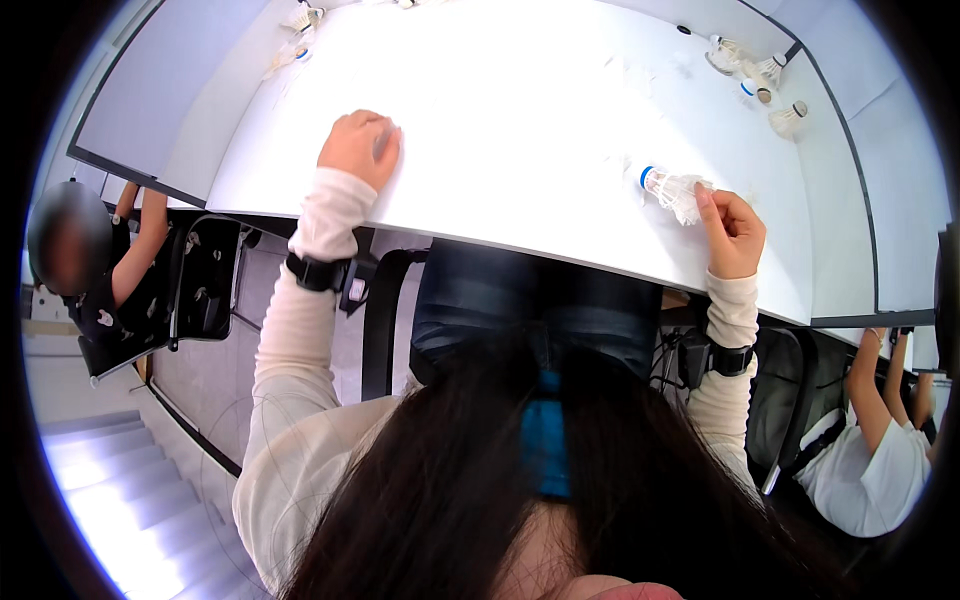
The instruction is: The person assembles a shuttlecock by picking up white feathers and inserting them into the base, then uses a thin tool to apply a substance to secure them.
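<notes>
My right hand [735, 230] pinches a white shuttlecock [672, 192] by the feather end, between thumb and fingertips. The shuttlecock lies tilted over the table's right part, its blue-banded cork end pointing left and away from me. On the left, my left hand [358, 148] rests near the table's front edge with its fingers curled in. Its palm side is hidden, so whether anything is inside cannot be made out.
The white table [500, 130] has low side panels. Several shuttlecocks [788, 120] lie in its far right corner, others [303, 17] at the far left. Small white scraps [650, 80] lie right of centre. Other people sit beyond both panels.
</notes>
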A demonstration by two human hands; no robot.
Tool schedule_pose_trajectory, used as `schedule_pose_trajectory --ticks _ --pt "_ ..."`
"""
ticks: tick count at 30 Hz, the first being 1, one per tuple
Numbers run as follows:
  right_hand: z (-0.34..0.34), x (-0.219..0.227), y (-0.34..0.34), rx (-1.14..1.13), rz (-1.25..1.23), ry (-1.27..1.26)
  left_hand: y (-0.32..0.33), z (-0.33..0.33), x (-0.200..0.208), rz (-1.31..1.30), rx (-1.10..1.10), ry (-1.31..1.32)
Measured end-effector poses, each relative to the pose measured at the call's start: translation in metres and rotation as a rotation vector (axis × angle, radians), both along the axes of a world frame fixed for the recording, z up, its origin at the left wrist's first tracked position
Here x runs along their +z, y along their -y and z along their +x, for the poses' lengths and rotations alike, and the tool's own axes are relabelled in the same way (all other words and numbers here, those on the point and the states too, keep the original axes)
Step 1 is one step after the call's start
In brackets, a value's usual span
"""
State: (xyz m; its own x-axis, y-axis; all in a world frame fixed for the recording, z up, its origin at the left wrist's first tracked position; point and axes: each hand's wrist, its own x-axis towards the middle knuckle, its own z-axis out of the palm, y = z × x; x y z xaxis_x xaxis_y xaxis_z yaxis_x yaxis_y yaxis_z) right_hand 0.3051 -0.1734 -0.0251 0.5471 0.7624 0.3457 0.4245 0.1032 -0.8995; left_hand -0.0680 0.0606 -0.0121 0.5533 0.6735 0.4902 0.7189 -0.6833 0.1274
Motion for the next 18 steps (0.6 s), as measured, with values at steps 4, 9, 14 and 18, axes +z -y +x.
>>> schedule_pose_trajectory --ticks 4,9,14,18 --pt "-0.002 0.001 0.000 0.009 -0.002 -0.020 0.029 0.006 -0.005 -0.003 -0.092 0.055" --pt "-0.004 0.004 0.002 0.011 -0.020 -0.001 0.041 0.024 -0.005 0.005 -0.136 0.113" --pt "-0.004 0.004 0.001 0.013 0.003 0.031 0.042 0.025 -0.004 0.002 -0.117 0.092" --pt "-0.003 0.003 0.001 -0.002 -0.020 0.000 0.049 0.022 0.002 -0.004 -0.122 0.160"
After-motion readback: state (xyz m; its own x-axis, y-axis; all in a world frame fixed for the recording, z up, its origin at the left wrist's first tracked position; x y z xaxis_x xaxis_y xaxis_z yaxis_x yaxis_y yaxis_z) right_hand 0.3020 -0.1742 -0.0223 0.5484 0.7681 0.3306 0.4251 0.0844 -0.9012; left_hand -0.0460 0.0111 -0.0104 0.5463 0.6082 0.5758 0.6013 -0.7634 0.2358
